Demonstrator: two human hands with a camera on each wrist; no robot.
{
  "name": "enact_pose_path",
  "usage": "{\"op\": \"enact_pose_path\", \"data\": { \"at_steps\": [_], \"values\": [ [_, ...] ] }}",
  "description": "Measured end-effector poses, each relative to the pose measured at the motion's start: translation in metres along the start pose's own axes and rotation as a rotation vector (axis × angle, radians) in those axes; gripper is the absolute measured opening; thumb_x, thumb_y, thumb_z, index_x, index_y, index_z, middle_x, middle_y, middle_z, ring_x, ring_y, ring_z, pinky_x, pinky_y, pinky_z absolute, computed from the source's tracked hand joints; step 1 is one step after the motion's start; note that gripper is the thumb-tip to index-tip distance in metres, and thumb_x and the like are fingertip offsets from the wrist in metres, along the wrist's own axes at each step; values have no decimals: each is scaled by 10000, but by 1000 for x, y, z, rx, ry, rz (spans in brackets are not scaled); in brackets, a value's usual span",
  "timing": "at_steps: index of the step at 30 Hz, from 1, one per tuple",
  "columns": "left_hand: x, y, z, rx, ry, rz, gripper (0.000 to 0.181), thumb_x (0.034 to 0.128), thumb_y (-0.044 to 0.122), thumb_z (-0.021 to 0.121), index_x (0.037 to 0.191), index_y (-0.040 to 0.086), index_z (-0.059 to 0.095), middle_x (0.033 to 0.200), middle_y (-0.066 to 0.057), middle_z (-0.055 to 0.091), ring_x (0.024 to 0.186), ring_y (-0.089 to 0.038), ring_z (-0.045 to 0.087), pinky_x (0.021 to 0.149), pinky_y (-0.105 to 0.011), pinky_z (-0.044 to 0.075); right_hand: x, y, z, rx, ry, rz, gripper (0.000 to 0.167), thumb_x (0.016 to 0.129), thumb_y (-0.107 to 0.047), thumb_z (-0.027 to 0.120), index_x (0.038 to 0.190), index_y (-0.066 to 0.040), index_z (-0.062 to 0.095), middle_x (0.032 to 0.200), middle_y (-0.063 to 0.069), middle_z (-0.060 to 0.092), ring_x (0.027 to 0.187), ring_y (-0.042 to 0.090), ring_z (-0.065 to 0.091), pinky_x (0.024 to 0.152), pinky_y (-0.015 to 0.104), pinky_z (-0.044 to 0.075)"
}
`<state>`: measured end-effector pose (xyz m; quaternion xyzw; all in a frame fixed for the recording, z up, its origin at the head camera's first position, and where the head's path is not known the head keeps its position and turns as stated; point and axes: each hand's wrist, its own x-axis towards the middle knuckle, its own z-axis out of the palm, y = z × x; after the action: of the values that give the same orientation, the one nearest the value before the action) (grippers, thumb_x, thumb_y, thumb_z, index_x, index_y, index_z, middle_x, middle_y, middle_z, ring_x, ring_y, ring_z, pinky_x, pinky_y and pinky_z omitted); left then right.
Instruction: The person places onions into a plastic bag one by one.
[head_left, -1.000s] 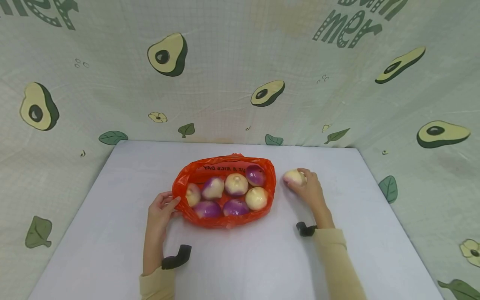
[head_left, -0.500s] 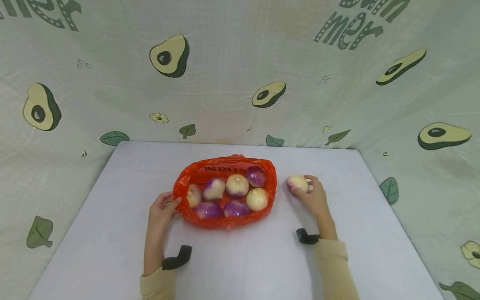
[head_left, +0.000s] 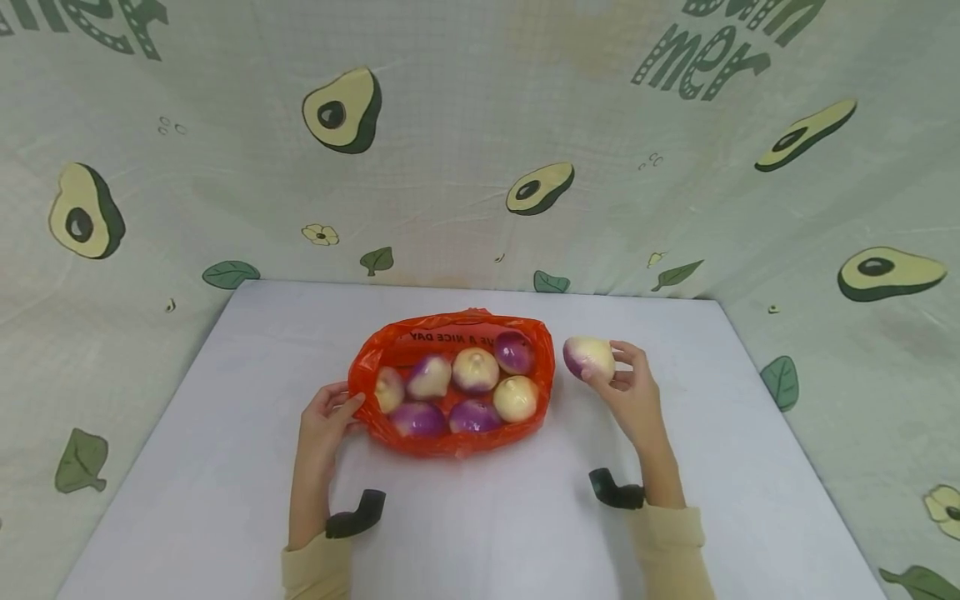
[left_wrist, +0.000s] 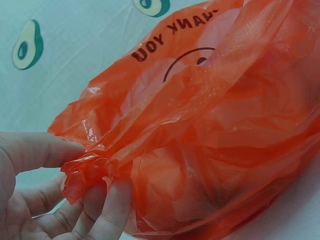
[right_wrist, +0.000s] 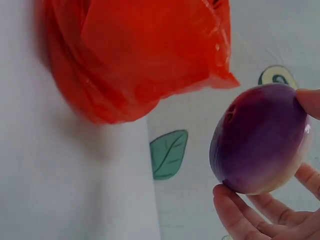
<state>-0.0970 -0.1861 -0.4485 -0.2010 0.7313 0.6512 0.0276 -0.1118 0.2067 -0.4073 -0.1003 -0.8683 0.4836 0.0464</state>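
An orange-red plastic bag [head_left: 547, 367] lies with its mouth spread open, and several purple-and-white turnips [head_left: 474, 371] rest inside it. My left hand [head_left: 324, 421] pinches the bag's rim at the left end. In the left wrist view, thumb and fingers of that hand [left_wrist: 65, 205] grip a gathered bunch of the bag [left_wrist: 190, 125]. Just right of the bag, my right hand [head_left: 636, 400] holds another turnip [head_left: 588, 357] between thumb and fingertips. Close up in the right wrist view, this turnip [right_wrist: 260, 140] shows its purple side, apart from the bag [right_wrist: 150, 55].
Both hands are over a white table [head_left: 465, 525]. A cloth [head_left: 450, 150] printed with avocados and leaves hangs behind it and along the sides. Each wrist wears a black camera mount, such as the right mount [head_left: 617, 490].
The right hand's turnip shifted slightly toward me, then came up off the table and back left, its purple side now turned toward the bag. My left hand keeps its hold on the rim.
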Motion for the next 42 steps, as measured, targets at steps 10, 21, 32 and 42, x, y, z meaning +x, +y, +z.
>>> {"op": "enact_pose_path", "data": {
  "at_steps": [10,21,32,42],
  "values": [
    [0,-1,0,-3,1,-2,377,923,235,570,1242,54,482,1015,-40,547,747,-41,580,712,-233,556,-20,-38,25,38,-140,-169,643,833,-342,680,1373,-203,360,1372,44,418,1043,218,539,854,368,533],
    [0,1,1,0,6,-6,383,922,249,571,1242,56,485,1024,-45,545,752,-37,578,706,-220,552,-20,-64,77,51,-264,-199,656,821,-349,692,1365,-188,361,1351,78,388,1172,267,461,958,457,468],
    [-1,-1,0,-27,1,-4,370,919,221,576,1231,45,482,952,26,549,744,-41,582,703,-222,553,-11,-77,129,64,-257,-223,632,852,-325,666,1378,-172,350,1329,80,371,1180,232,470,953,386,483],
    [-1,0,1,-6,2,0,386,923,249,570,1240,52,475,978,3,547,736,-34,587,723,-242,558,1,-91,154,41,-214,-226,609,866,-326,644,1371,-161,347,1297,119,381,1135,277,481,1008,441,430]
  ]
}}
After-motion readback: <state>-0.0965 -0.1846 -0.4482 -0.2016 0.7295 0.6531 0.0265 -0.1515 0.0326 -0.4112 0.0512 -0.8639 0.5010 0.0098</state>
